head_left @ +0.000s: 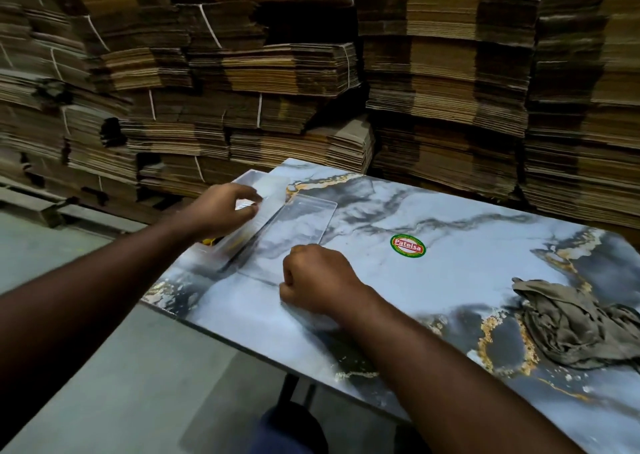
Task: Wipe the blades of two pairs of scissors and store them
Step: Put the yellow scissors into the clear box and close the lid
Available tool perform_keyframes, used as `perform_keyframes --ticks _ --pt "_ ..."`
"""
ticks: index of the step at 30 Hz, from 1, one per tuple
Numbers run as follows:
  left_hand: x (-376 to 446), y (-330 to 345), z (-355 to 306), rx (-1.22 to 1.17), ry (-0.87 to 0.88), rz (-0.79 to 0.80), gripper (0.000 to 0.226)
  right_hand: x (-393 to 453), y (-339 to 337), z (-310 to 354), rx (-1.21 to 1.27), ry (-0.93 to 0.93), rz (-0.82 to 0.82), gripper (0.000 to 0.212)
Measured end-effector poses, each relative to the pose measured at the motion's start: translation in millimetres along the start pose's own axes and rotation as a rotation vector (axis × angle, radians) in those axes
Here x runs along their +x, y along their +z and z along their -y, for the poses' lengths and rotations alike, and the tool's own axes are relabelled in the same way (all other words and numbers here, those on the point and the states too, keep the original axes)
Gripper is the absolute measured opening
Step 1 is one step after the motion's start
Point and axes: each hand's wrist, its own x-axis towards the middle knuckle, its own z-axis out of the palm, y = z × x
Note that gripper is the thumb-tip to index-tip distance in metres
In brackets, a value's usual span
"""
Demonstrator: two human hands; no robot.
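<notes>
Two hands on the marbled table (450,231). Right hand (317,280), nearest, is a fist pinning the near corner of the clear case's open lid (298,231). Rag (575,325) lies well apart. Farther off, left hand (225,211) curls its fingers on the case tray (256,218). Scissors: only a yellow bit (209,242) shows beneath, probably a handle. Risk: the case sits at the table edge; a hard push could tip it off.

Scissors (211,242) mostly hidden under packaging (256,218)

Stacked cardboard (311,72) behind marbled table (467,211)
</notes>
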Motion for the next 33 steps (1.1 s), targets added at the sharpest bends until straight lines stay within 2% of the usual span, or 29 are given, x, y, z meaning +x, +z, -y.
perform_keyframes --ticks 1,3,5,6,9,11,15,17,19,21,23,25,27,30,33 --pt "-3 -1 3 -0.062 0.023 0.0 0.04 -1 -5 0 -0.014 -0.004 -0.07 0.02" --pt "-9 -6 4 -0.184 0.11 0.054 0.066 -2 -24 -5 0.107 0.012 -0.262 0.017" --pt "-14 -11 -1 -0.323 0.2 0.104 0.078 1 -53 -8 0.237 0.011 -0.389 0.014" --pt "-16 -13 -7 -0.445 0.22 0.097 0.074 4 -69 -5 0.241 -0.003 -0.42 0.014" --pt "-16 -12 -22 -0.877 0.209 -0.074 0.043 12 -112 8 0.186 -0.041 -0.592 0.015" --pt "-12 -9 -25 -1.001 0.183 -0.132 0.032 16 -138 16 0.254 -0.048 -0.745 0.016" --pt "-6 -8 -25 -1.004 0.201 -0.133 0.062 29 -174 31 0.593 -0.075 -0.87 0.018" --pt "-3 -14 -27 -1.009 0.158 -0.236 0.057 42 -180 34 0.776 -0.044 -0.927 0.016" --pt "1 -22 -26 -1.042 0.137 -0.344 0.039 60 -176 33 1.038 0.062 -0.989 0.014" --pt "5 -28 -23 -1.077 0.092 -0.39 0.032 78 -162 32 1.276 0.197 -0.906 0.016" --pt "10 -30 -12 -1.086 -0.003 -0.372 0.033 93 -127 28 1.23 0.342 -0.668 0.024" --pt "16 -28 5 -1.045 -0.109 -0.311 0.023 101 -80 30 1.191 0.457 -0.372 0.036" --pt "20 -25 25 -0.961 -0.21 -0.259 0.013 103 -36 36 1.258 0.526 -0.174 0.046" --pt "23 -22 54 -0.743 -0.309 -0.286 0.022 108 1 47 1.32 0.58 -0.133 0.039" --pt "21 -21 75 -0.463 -0.383 -0.285 0.024 118 10 54 1.416 0.635 -0.123 0.037"
